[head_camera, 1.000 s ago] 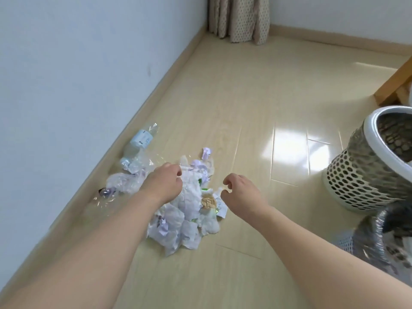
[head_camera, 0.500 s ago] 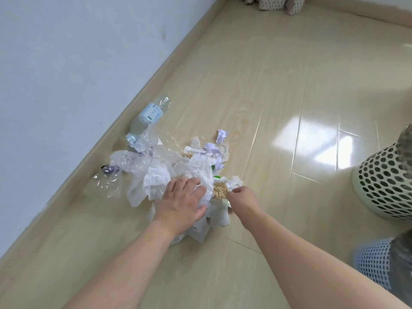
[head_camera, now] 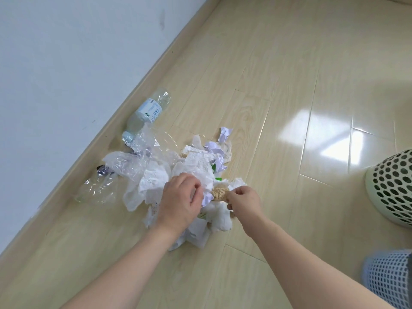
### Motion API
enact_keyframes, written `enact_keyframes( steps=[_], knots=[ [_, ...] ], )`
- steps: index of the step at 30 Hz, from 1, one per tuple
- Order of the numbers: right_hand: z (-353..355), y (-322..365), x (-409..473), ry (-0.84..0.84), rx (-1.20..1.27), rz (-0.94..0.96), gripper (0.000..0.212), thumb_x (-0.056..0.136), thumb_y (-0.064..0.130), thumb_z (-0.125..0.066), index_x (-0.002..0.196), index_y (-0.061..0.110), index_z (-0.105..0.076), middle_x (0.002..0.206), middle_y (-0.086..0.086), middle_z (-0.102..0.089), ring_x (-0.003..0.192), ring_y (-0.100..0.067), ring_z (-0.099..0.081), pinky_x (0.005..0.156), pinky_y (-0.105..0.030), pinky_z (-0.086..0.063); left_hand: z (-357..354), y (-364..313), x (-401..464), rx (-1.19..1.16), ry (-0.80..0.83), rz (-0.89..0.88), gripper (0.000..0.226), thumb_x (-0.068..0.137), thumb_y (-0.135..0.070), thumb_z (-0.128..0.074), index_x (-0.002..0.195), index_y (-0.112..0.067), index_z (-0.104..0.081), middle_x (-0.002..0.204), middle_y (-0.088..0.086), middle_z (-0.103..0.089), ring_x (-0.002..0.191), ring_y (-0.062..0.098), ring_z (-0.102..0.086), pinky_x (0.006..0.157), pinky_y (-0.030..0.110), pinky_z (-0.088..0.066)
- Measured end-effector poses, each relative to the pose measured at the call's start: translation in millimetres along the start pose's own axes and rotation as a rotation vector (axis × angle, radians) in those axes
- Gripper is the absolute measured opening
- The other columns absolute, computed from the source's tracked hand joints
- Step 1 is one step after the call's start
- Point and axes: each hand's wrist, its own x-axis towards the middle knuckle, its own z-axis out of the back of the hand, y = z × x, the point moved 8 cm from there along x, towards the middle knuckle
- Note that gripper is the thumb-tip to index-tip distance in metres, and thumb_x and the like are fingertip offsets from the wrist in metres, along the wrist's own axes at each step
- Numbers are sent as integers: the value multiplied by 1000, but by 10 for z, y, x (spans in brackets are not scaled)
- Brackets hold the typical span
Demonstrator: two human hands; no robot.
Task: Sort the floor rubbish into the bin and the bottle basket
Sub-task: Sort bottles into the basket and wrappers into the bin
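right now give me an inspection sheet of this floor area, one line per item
surface: pale wood-plank floor, glossy.
job's things: heap of crumpled white tissue paper; clear labelled plastic bottle lying by the skirting; crushed clear plastic bottle.
clutter: clear plastic film.
grips: left hand curls into the tissue; right hand pinches a crumpled brown paper ball.
cables: nothing seen.
surroundings: white wall; green perforated basket; blue mesh basket.
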Motion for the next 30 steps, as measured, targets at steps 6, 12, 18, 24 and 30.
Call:
enact_keyframes(
  steps=[6, 12, 18, 24, 30],
  knots=[
    [336, 278, -258, -51, 60, 165, 14, 84, 9, -55, 84, 21, -61, 76, 0, -63, 59, -12, -59, 43, -17, -43, 316, 105, 66, -648, -223, 382, 14, 90, -31, -49, 76, -34, -50, 67, -11, -59, 64, 11, -65, 58, 21, -47],
    [743, 596, -606, -76, -193, 372, 25, 92, 14, -48, 78, 31, -60, 79, 15, -64, 68, -1, -57, 51, -12, -36, 307, -130, 180, -829, -120, 567, 12, 100, -23, -41, 89, -23, -45, 81, 11, -73, 58, 26, -68, 44, 26, -47],
    [1239, 762, -921, -171, -374, 528, 20, 92, 13, -53, 90, 22, -70, 101, 12, -55, 84, -1, -50, 68, -1, -34, 249, -810, 251, -780, 76, 529, 11, 97, -12, -52, 86, -12, -54, 62, -2, -62, 64, 20, -70, 48, 27, -52],
    [1823, 703, -1045, -294, -392, 555, 23, 91, 13, -56, 99, 23, -76, 89, 13, -50, 79, -4, -48, 64, -3, -33, 118, -1422, 340, -666, 274, 432, 12, 96, -13, -53, 86, -9, -55, 76, 6, -74, 61, 15, -63, 53, 27, -49],
    [2335, 569, -1005, -349, -163, 478, 22, 92, 14, -53, 90, 21, -73, 97, 6, -56, 89, -10, -56, 72, -18, -35, 68, -1823, 503, -510, 304, 339, 13, 94, -17, -56, 82, -15, -56, 70, -4, -72, 60, 13, -63, 54, 26, -47]
  ],
)
